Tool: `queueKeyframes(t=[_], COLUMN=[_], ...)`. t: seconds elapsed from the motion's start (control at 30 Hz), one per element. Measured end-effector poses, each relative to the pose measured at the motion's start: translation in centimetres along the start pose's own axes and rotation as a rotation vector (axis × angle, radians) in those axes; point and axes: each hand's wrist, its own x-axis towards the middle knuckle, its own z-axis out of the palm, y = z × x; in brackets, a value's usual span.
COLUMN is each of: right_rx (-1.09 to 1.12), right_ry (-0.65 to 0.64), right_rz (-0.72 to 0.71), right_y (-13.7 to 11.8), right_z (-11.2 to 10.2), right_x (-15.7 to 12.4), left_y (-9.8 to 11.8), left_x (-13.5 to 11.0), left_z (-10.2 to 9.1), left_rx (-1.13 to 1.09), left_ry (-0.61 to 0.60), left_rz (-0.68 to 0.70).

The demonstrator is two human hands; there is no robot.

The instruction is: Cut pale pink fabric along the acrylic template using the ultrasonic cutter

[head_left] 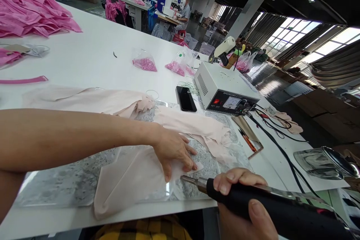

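Observation:
My left hand [176, 152] lies on a pale pink fabric piece [126, 180], fingers spread and pressing near its narrow right end. In my right hand [244, 198] is a thick black handheld tool [284, 206] with a metal tip, my fingers wrapped round its grip. The tip points left, close to the fabric's edge; whether it touches cannot be made out. Beneath the fabric is a clear sheet over a grey marbled surface [194, 187]. Two more pale fabric pieces lie beyond my left hand, one on the left [84, 99] and one on the right [194, 122].
A white control box [225, 86] with a dial and black cables [281, 150] stands back right. Nearby are a black phone [186, 98], a shallow tray [247, 135] with pens and a glass jar [317, 162]. Bagged pink bits [144, 63] and a pink fabric heap [30, 7] lie farther back.

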Motion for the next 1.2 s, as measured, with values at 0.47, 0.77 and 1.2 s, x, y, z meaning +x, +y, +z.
queueKeyframes(t=[0.47,0.77,1.2], right_rx=[-0.088,-0.039,-0.069], right_ry=[0.182,0.137,0.154], right_rz=[-0.115,-0.110,-0.137], right_y=[-0.2,1.1,1.2], right_z=[-2.7,-2.6,-3.2], right_x=[1.0,1.2,1.7], left_y=[-0.2,1.5,1.8], left_x=[-0.7,-1.5,-2.4], left_z=[0.4,0.0,0.7], left_rx=[0.132,0.223,0.193], left_ry=[0.041,0.105,0.088], left_rz=[0.092,0.174,0.175])
